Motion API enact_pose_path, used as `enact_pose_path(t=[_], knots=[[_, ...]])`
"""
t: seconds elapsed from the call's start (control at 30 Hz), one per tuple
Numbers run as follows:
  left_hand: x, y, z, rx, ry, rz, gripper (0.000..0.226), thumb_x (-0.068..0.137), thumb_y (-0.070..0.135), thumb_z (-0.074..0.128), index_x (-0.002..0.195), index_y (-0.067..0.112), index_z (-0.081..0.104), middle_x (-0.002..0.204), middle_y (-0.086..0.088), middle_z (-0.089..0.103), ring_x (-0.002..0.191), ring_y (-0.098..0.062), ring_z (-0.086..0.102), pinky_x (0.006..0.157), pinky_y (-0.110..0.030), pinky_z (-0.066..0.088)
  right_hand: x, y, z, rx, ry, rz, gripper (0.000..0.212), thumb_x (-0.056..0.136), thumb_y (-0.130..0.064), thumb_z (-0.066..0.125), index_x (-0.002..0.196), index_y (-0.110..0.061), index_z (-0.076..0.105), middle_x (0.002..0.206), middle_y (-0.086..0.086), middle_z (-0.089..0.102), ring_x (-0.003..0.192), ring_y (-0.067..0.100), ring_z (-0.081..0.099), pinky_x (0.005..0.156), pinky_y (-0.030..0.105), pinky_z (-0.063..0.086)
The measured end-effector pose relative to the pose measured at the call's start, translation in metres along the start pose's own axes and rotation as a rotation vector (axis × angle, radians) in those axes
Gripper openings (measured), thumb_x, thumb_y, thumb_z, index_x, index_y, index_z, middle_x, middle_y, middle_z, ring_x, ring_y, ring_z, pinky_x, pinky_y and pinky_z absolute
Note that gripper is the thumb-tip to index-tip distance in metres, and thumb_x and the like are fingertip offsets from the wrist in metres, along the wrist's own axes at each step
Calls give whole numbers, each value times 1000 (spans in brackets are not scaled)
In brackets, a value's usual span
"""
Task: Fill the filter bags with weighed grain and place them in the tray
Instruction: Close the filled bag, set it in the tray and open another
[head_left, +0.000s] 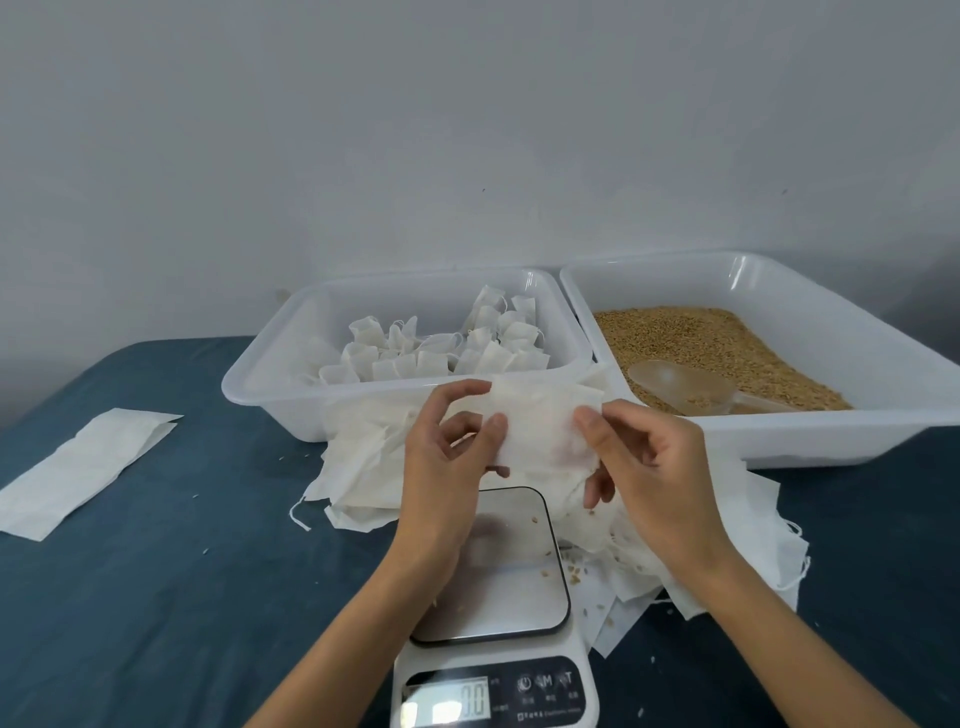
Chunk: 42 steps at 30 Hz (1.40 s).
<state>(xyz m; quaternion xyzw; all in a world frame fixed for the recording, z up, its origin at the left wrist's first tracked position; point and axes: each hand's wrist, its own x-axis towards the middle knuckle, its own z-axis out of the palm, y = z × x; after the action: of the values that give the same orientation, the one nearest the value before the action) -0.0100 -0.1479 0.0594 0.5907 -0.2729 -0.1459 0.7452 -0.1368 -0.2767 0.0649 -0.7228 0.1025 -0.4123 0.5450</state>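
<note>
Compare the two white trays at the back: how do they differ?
The left tray holds filled filter bags, bunched towards its right side; the right tray holds loose grain with a scoop lying in it. The right tray looks larger and runs out of frame. Both are white plastic, side by side on the blue cloth.

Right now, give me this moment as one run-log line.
hands: left and right pinch empty bag | scale: bare | scoop: in grain | tray: filled bags
</note>
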Motion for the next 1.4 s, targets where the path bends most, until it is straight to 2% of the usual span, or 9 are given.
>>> enact_pose_path(t=[0.13, 0.33, 0.57, 0.7, 0.97, 1.13, 1.27, 1.33, 1.4], knots=[[-1, 2, 0, -12, -21, 3, 31, 99, 9, 67, 117, 34, 68, 76, -6, 58, 66, -17, 59, 66, -24, 56, -2, 0, 1, -122, -46, -77, 20, 94, -34, 72, 86, -16, 72, 60, 5, 63, 50, 21, 65, 47, 40, 49], [-2, 7, 1, -51, -75, 18, 29, 102, 4, 59, 114, 26, 74, 73, -12, 53, 70, -21, 54, 65, -30, 54, -3, 1, -1, -129, 93, -143, 31, 97, -35, 66, 77, -11, 65, 53, 8, 56, 40, 18, 63, 43, 27, 46], [-2, 9, 0, -126, -130, -59, 27, 103, 3, 57, 101, 15, 81, 96, -4, 73, 84, -18, 65, 67, -27, 57, -2, -3, 2, -146, -37, -222, 40, 96, -32, 67, 64, -9, 58, 59, 2, 54, 51, 17, 67, 47, 25, 49], [-1, 7, -1, -137, -104, -67, 25, 103, 5, 59, 99, 15, 81, 89, -4, 69, 75, -16, 58, 65, -26, 54, -2, 0, 0, -164, 30, -215, 44, 100, -32, 61, 66, -5, 55, 51, 3, 54, 51, 10, 69, 45, 39, 48], [2, 8, -4, 19, -44, -3, 15, 101, 9, 65, 109, 17, 75, 74, -2, 60, 58, -16, 55, 66, -28, 54, 2, -1, -2, -111, -3, -180, 16, 100, -20, 63, 85, -18, 67, 70, -3, 65, 66, 17, 72, 62, 11, 50], [4, 11, -6, 129, 11, 38, 20, 100, 6, 66, 107, 21, 77, 98, 4, 72, 59, -14, 61, 65, -23, 51, 3, 1, -2, -85, -39, -127, 6, 97, -21, 65, 97, -25, 70, 77, -1, 75, 67, 16, 75, 63, 25, 57], [2, 15, -8, 324, 29, 237, 22, 96, 21, 74, 117, 29, 74, 120, 10, 69, 96, -8, 66, 89, -29, 49, 2, 4, -3, -100, -51, -100, 14, 100, -27, 63, 107, -19, 72, 60, 5, 69, 56, 17, 72, 55, 26, 54], [-2, 16, -8, 522, -107, 375, 54, 85, 37, 82, 136, 33, 62, 140, 16, 56, 133, -7, 53, 112, -25, 39, 1, 2, -4, -113, -87, -91, 24, 101, -37, 60, 107, -18, 73, 56, 4, 63, 53, 19, 71, 51, 26, 51], [-8, 14, -2, 625, -280, 371, 78, 78, 37, 85, 147, 36, 49, 145, 21, 53, 144, -2, 42, 126, -32, 24, -1, 0, -2, -135, -132, -89, 27, 100, -43, 57, 106, -22, 72, 53, 3, 61, 50, 19, 69, 49, 27, 50]])
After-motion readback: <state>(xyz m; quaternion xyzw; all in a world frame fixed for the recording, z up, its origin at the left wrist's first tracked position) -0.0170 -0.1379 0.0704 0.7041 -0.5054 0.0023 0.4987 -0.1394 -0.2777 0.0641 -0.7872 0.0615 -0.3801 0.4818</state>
